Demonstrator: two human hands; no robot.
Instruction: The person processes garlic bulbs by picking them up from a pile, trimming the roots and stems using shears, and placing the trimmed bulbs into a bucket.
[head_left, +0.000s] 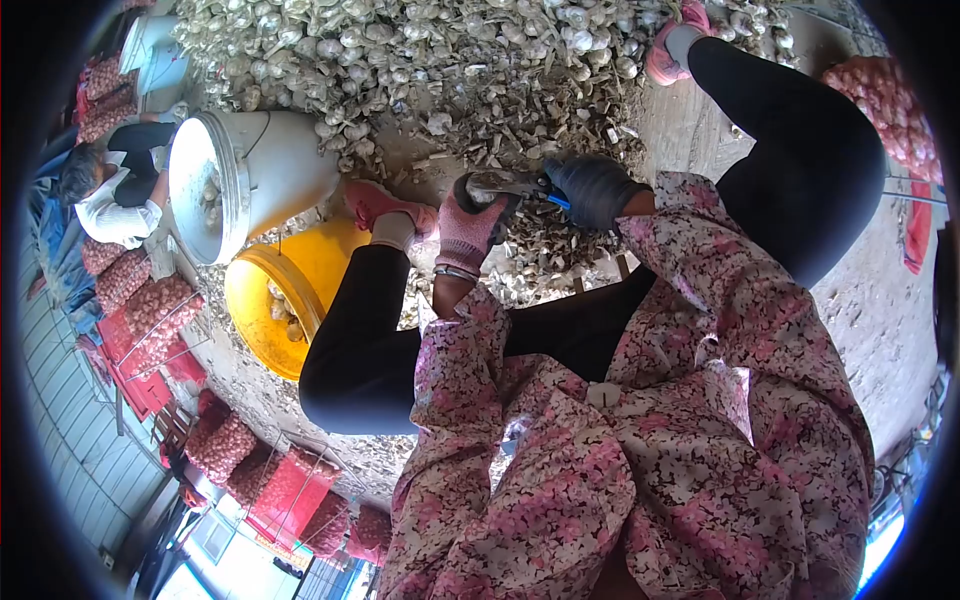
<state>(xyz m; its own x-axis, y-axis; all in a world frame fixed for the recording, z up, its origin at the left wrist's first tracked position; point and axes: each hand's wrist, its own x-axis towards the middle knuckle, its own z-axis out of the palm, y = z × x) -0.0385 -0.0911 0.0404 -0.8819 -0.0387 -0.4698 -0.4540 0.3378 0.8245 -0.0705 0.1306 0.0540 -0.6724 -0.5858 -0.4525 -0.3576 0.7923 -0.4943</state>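
Observation:
My left hand (472, 228), in a pink glove with dark fingers, is closed around a garlic bulb (485, 192), mostly hidden by the fingers. Just beside it, my right hand (598, 190) wears a dark glove and grips blue-handled shears (558, 200). The shears' head points toward the left hand, close to the bulb. Beyond both hands spreads a large heap of garlic bulbs (440, 60) with dry stems. Cut stems and husks (550, 245) litter the ground beneath the hands.
A white bucket (285, 150) and a yellow bucket (335, 255), each with some bulbs inside, lean at the left. Another person (120, 195) sits beyond them. Filled red net bags (160, 310) line the left side; another net bag (885, 105) stands at the upper right.

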